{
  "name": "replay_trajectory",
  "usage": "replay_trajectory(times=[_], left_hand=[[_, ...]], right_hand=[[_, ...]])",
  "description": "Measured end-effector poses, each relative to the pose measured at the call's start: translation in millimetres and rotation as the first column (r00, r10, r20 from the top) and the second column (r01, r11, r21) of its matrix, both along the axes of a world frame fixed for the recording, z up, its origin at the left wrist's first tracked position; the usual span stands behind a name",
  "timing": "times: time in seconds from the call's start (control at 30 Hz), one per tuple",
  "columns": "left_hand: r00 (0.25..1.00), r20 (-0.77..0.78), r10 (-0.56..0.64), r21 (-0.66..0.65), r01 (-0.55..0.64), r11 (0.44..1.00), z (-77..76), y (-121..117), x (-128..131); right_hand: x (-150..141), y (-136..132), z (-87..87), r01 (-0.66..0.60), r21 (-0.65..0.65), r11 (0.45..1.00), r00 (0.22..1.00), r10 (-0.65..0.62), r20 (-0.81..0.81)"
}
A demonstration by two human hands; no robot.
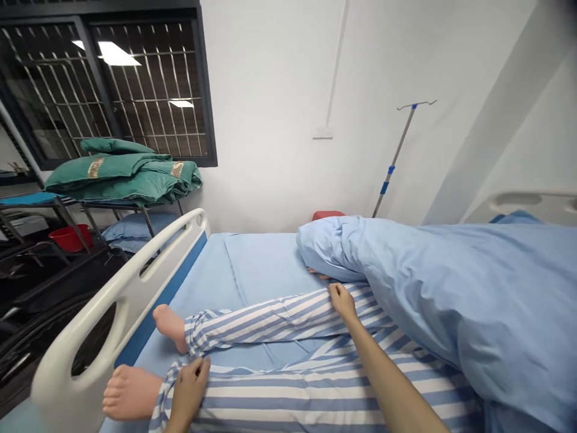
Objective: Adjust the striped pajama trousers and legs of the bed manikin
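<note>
The left hand (190, 391) is clamped on the cuff of the blue-and-white striped pajama trousers (288, 385), right by a bare foot (130, 394) near the lower edge of the bed (265, 270). The right hand (342, 302) pinches the other trouser leg higher up, near the blanket's edge. The two hands stand well apart, each gathering cloth rather than skin. A second bare foot (170, 328) lies just beside the raised white bed rail (94, 307), which seems placed to guard that side against a fall. A light blue blanket (451, 288) covers the body above the legs, leaving the trousers exposed. Beyond the rail, folded green cloths (121, 174) sit on a metal rack (72, 219) below a barred window (108, 84), and an IV pole (396, 156) stands by the wall.
</note>
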State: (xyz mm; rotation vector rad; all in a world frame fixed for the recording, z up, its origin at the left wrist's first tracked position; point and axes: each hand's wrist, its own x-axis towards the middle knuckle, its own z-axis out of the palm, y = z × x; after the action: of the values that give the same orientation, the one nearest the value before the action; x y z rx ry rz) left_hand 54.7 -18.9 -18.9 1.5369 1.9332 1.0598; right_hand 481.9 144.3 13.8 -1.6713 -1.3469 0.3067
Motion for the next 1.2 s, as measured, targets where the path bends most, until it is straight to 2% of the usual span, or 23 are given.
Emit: replay_trajectory(times=[0.07, 0.13, 0.2, 0.3, 0.37, 0.47, 0.53, 0.6, 0.77, 0.83, 0.93, 1.03, 1.13, 1.2], left_hand=[[0.992, -0.123, 0.026, -0.040, -0.032, 0.999, -5.4, -0.7, 3.9], [0.975, -0.221, 0.022, -0.086, -0.042, 0.995, -5.7, -1.4, 7.8], [0.952, -0.304, 0.018, -0.118, -0.056, 0.991, -3.9, -2.8, 9.9], [0.923, -0.384, 0.013, -0.140, -0.071, 0.988, -2.1, -4.7, 10.2], [0.915, -0.403, 0.010, -0.160, -0.081, 0.984, -2.0, -5.3, 9.7], [0.915, -0.402, 0.012, -0.166, -0.086, 0.982, -2.1, -5.8, 8.5], [0.908, -0.419, -0.021, -0.154, -0.048, 0.987, -2.1, -6.3, 6.9], [0.898, -0.436, -0.058, -0.151, -0.009, 0.988, -2.2, -7.2, 4.6], [0.933, -0.360, -0.020, -0.156, -0.039, 0.987, -4.9, -8.2, -0.8], [0.953, -0.304, -0.005, -0.134, -0.037, 0.990, -5.8, -7.0, -1.6], [0.986, -0.167, -0.001, -0.068, -0.011, 0.998, -2.4, -3.8, 1.1], [0.998, -0.065, -0.006, -0.013, 0.005, 1.000, 9.8, -1.0, 10.9], [0.990, 0.143, 0.003, 0.080, -0.015, 0.997, 25.1, 0.0, 26.7], [0.966, 0.259, 0.012, 0.111, -0.042, 0.993, 30.2, -0.7, 37.2]], right_hand=[[-11.8, -14.9, 1.8, -0.005, 0.010, 1.000, 1.000, 0.005, 0.006], [-32.6, -38.1, -4.7, 0.020, 0.035, 0.999, 1.000, -0.019, -0.022], [-63.6, -68.0, -16.5, 0.034, 0.046, 0.998, 0.996, -0.030, -0.089], [-127.8, -114.9, -26.4, -0.100, 0.014, 0.995, 0.973, 0.101, -0.206], [-177.4, -139.6, -18.1, -0.249, 0.008, 0.969, 0.931, 0.241, -0.272], [-247.5, -162.0, 9.9, -0.454, 0.066, 0.889, 0.844, 0.452, -0.289], [-283.4, -169.3, 22.6, -0.524, 0.120, 0.844, 0.799, 0.535, -0.273], [-307.9, -173.3, 19.5, -0.541, 0.131, 0.831, 0.794, 0.556, -0.247], [-330.2, -178.4, -30.2, -0.461, 0.029, 0.887, 0.884, 0.462, -0.072], [-331.7, -178.4, -41.4, -0.433, 0.008, 0.901, 0.901, 0.433, -0.019], [-331.5, -175.3, -41.2, -0.425, -0.007, 0.905, 0.903, 0.424, -0.065], [-328.5, -169.6, -35.7, -0.422, 0.033, 0.906, 0.884, 0.420, -0.206], [-322.5, -162.5, -34.8, -0.425, 0.090, 0.901, 0.824, 0.426, -0.373], [-317.7, -158.0, -36.1, -0.444, 0.100, 0.891, 0.766, 0.435, -0.474]])
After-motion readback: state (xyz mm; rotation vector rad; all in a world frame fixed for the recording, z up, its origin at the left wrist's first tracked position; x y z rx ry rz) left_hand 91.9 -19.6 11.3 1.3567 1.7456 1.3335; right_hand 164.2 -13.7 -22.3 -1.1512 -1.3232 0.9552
